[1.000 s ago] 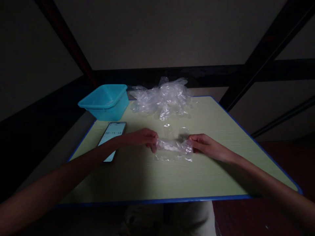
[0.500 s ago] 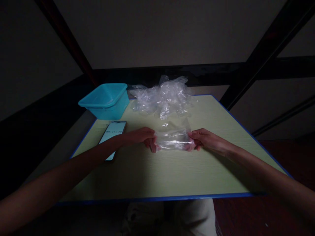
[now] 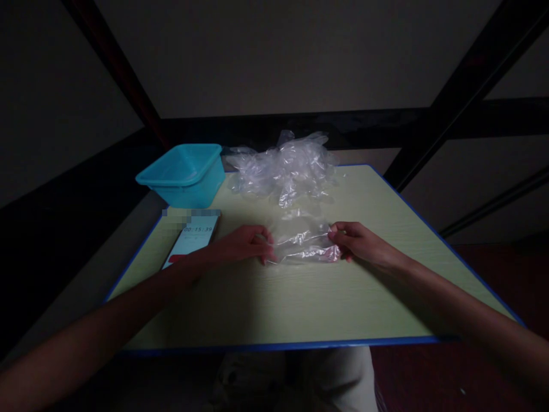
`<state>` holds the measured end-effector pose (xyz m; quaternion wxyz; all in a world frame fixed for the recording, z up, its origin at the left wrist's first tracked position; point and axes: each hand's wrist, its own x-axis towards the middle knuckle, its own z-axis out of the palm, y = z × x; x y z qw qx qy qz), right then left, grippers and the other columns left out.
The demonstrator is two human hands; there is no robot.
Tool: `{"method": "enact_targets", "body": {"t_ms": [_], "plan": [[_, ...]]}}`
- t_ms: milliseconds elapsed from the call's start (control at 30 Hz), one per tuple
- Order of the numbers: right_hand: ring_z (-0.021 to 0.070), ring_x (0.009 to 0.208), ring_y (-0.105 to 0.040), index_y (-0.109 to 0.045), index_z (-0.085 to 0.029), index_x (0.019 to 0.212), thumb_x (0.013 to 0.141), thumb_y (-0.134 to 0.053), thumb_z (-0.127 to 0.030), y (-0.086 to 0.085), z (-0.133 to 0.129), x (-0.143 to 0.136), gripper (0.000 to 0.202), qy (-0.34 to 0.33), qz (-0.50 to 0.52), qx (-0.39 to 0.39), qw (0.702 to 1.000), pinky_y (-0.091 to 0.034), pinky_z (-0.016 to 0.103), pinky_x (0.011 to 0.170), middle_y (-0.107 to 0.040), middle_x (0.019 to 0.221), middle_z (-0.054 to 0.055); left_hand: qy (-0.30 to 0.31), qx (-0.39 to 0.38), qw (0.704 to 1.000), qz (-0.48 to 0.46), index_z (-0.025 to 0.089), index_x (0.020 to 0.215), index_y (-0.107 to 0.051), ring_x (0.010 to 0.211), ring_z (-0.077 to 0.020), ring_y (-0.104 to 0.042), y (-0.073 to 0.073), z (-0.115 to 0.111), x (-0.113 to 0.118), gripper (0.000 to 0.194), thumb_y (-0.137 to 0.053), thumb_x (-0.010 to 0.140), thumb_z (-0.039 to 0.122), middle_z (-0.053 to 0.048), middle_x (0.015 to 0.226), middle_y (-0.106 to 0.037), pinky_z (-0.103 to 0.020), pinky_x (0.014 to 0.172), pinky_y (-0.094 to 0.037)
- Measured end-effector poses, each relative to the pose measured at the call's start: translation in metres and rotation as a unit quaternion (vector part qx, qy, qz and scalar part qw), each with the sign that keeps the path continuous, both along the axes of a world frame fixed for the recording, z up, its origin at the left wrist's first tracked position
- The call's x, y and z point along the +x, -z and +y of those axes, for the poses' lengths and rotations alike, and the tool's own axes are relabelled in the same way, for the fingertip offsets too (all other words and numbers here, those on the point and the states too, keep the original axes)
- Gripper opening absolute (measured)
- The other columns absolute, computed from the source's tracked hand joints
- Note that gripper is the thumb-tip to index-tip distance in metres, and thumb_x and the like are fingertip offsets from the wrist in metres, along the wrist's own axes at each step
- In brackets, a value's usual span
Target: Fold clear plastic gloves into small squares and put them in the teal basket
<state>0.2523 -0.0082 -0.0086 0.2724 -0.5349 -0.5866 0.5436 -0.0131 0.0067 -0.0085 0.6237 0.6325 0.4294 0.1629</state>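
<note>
A thin, clear plastic bag (image 3: pixel 302 240), wrinkled and roughly rectangular, lies stretched between my two hands just above or on the table. My left hand (image 3: pixel 251 243) pinches its left edge between thumb and fingers. At the opposite edge, my right hand (image 3: pixel 354 237) grips the plastic with thumb and fingertips, some of them showing through the film. Beyond the bag sits a loose, crumpled heap of similar clear plastic (image 3: pixel 285 169); its separate pieces are hard to tell apart.
A turquoise plastic basin (image 3: pixel 193 191) stands at the table's back left corner. Partly under my left forearm lies a phone (image 3: pixel 195 232) with a timer on its screen. The pale table (image 3: pixel 309 309) has a blue edge, and a dark wall rises behind it.
The bag's far part now lies flatter and the film looks more wrinkled. My left fingers have shifted their hold at its left edge; my right hand has barely moved.
</note>
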Motion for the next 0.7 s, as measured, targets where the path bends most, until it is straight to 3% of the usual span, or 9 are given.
{"method": "enact_targets", "body": {"t_ms": [167, 267, 400, 500, 567, 700], "plan": [[0.0067, 0.040, -0.042, -0.048, -0.018, 0.067, 0.077, -0.055, -0.038, 0.000, 0.001, 0.001, 0.023, 0.008, -0.011, 0.028, 1.000, -0.033, 0.020, 0.036, -0.045, 0.048, -0.005, -0.094, 0.028, 0.995, 0.023, 0.017, 0.093, -0.045, 0.066, -0.0161, -0.064, -0.002, -0.013, 0.004, 0.033, -0.056, 0.077, 0.044, -0.004, 0.073, -0.070, -0.027, 0.061, -0.043], [0.0065, 0.037, -0.039, -0.048, -0.018, 0.068, 0.078, -0.054, -0.038, -0.001, 0.005, 0.002, 0.023, 0.013, -0.028, 0.051, 0.998, -0.029, 0.020, 0.035, -0.043, 0.045, -0.006, -0.109, 0.046, 0.993, 0.023, 0.015, 0.110, -0.039, 0.077, -0.0190, -0.065, -0.002, -0.020, 0.005, 0.044, -0.052, 0.079, 0.044, -0.007, 0.081, -0.071, -0.029, 0.066, -0.043], [0.0059, 0.034, -0.035, -0.049, -0.018, 0.068, 0.078, -0.055, -0.038, 0.000, 0.017, 0.004, 0.023, 0.020, -0.056, 0.091, 0.994, -0.025, 0.021, 0.034, -0.043, 0.043, -0.006, -0.059, 0.091, 0.994, 0.005, 0.015, 0.126, -0.025, 0.086, -0.0204, -0.063, 0.011, -0.038, 0.005, 0.062, -0.051, 0.080, 0.049, -0.009, 0.092, -0.069, -0.033, 0.074, -0.044], [0.0062, 0.035, -0.036, -0.050, -0.018, 0.069, 0.078, -0.056, -0.037, 0.001, 0.027, 0.003, 0.022, 0.022, -0.063, 0.108, 0.992, -0.024, 0.022, 0.035, -0.047, 0.044, -0.004, -0.014, 0.164, 0.986, -0.032, 0.018, 0.120, -0.037, 0.099, -0.0200, -0.058, 0.020, -0.058, 0.009, 0.046, -0.045, 0.085, 0.048, -0.011, 0.108, -0.063, -0.036, 0.085, -0.042], [0.0070, 0.036, -0.039, -0.050, -0.018, 0.069, 0.077, -0.055, -0.036, 0.000, 0.032, 0.001, 0.021, 0.021, -0.068, 0.122, 0.990, -0.026, 0.022, 0.036, -0.048, 0.045, -0.004, 0.030, 0.223, 0.974, 0.006, 0.019, 0.113, -0.048, 0.111, -0.0204, -0.051, 0.020, -0.072, 0.012, 0.034, -0.043, 0.087, 0.040, -0.013, 0.124, -0.050, -0.036, 0.091, -0.041], [0.0081, 0.039, -0.042, -0.051, -0.017, 0.070, 0.076, -0.054, -0.029, 0.000, 0.034, -0.003, 0.013, 0.016, -0.082, 0.155, 0.984, -0.030, 0.022, 0.040, -0.049, 0.047, -0.003, 0.107, 0.294, 0.947, 0.075, 0.017, 0.125, -0.031, 0.121, -0.0204, -0.043, 0.011, -0.089, 0.015, 0.044, -0.046, 0.084, 0.021, -0.015, 0.129, -0.043, -0.037, 0.095, -0.042]]}}
